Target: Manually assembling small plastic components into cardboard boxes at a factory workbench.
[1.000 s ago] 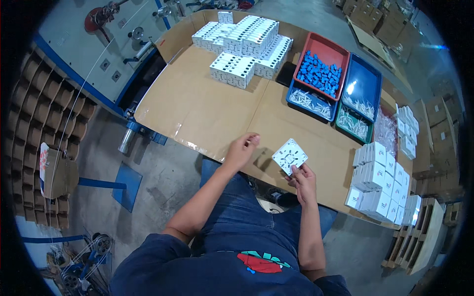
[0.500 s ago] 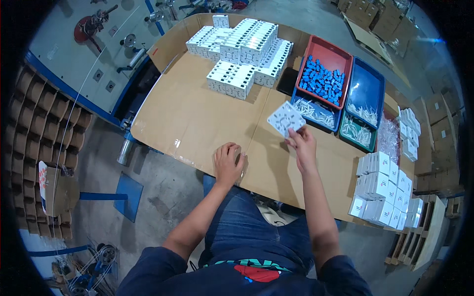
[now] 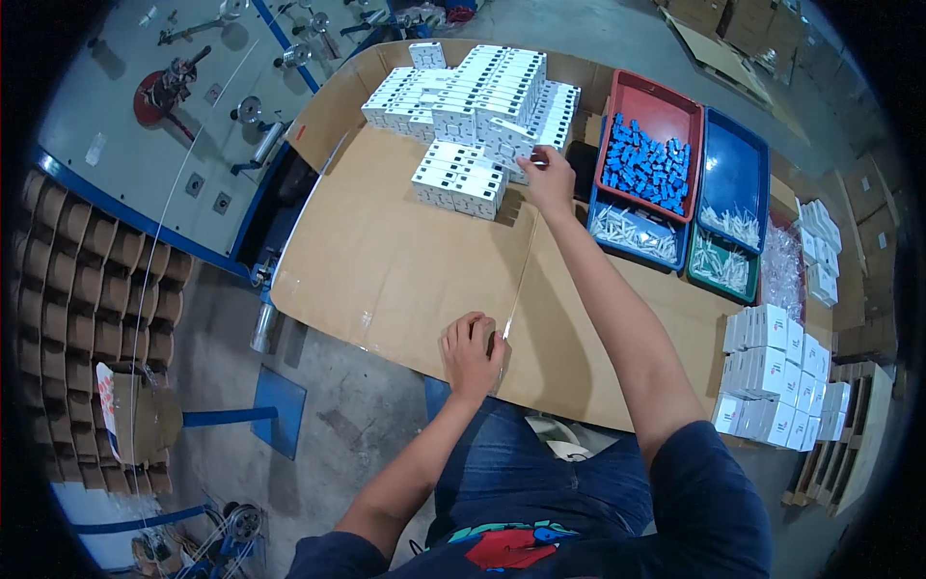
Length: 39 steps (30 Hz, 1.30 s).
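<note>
My right hand reaches to the far side of the work surface and pinches a white square plastic plate by its edge. The plate is held against the front of the stacked white square plates; whether it rests on them I cannot tell. A lower block of the same plates stands just left of and nearer than that hand. My left hand lies on the cardboard surface at its near edge, fingers loosely spread, with nothing in it.
Right of my reaching arm stand a red tray of blue plastic pieces, blue trays and a green tray with white plugs. White boxes are stacked at the right edge, beside clear plastic bags.
My right hand has moved forward and left with the white plate, from above the middle of the surface to the stack. My left hand stays at the near edge.
</note>
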Motion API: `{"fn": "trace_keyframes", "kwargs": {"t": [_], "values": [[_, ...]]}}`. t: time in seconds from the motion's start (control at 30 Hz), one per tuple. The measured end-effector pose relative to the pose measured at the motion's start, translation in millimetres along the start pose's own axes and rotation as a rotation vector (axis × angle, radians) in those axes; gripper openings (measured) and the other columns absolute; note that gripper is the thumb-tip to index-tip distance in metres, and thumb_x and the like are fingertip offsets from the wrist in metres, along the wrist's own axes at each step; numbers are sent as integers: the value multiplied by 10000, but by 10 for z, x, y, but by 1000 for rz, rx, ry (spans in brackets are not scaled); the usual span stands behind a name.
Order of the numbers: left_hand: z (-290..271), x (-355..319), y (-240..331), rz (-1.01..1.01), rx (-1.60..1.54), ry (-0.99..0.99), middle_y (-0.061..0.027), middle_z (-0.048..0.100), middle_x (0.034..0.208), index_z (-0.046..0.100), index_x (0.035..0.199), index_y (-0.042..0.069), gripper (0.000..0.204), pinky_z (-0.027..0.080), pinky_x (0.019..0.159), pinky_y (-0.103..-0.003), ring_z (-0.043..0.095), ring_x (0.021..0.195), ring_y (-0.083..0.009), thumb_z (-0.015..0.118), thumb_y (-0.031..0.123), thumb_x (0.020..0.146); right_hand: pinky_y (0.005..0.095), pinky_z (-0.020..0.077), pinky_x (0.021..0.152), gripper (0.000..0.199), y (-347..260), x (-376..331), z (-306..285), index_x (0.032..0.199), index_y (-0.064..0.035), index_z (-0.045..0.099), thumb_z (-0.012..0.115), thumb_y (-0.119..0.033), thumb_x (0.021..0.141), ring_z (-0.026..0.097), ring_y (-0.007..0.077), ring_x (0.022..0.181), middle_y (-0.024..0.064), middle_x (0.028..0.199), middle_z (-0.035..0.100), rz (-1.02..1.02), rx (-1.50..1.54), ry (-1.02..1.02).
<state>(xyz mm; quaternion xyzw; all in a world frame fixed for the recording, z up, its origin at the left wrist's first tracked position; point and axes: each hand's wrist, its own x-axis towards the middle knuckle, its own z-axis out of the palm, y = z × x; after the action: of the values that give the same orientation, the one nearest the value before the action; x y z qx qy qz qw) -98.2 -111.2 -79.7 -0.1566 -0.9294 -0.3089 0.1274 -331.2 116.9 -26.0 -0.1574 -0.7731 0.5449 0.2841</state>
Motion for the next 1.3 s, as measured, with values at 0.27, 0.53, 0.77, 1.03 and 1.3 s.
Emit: {"fn": "trace_keyframes", "kwargs": {"t": [0.27,0.53,0.77,1.03,1.3], "values": [[45,37,25,23,0,8,-88,611,1223,655,1113,95,281,390,1022,-447,538,1187,-301,710,203,860,415,551,786,279,-9,255,283,1041,29,682,785,-142,847,716,340,865,188,969,735,-116,-120,45],[37,31,3,3,8,-13,-85,606,1236,658,1122,96,284,385,1033,-458,530,1194,-304,698,208,864,415,543,804,259,96,287,398,1044,28,683,767,-137,864,697,343,887,191,1000,698,-123,-133,80],[28,45,14,-1,20,-23,-78,605,1234,655,1126,98,283,389,1024,-458,533,1192,-302,693,210,868,416,545,797,282,115,261,459,1070,33,658,762,-149,880,694,322,873,179,1039,681,-155,-123,109],[21,42,31,2,31,-25,-77,604,1237,653,1143,95,296,394,1022,-457,533,1184,-304,701,197,870,380,544,777,286,152,287,495,1004,15,631,806,-152,852,692,258,841,137,966,675,-215,-164,155],[41,51,24,8,12,-11,-74,608,1232,657,1119,97,272,393,1026,-455,534,1183,-301,695,197,869,408,523,824,243,108,148,352,1023,6,642,771,-123,863,651,321,921,160,1021,636,-197,-113,164]]}}
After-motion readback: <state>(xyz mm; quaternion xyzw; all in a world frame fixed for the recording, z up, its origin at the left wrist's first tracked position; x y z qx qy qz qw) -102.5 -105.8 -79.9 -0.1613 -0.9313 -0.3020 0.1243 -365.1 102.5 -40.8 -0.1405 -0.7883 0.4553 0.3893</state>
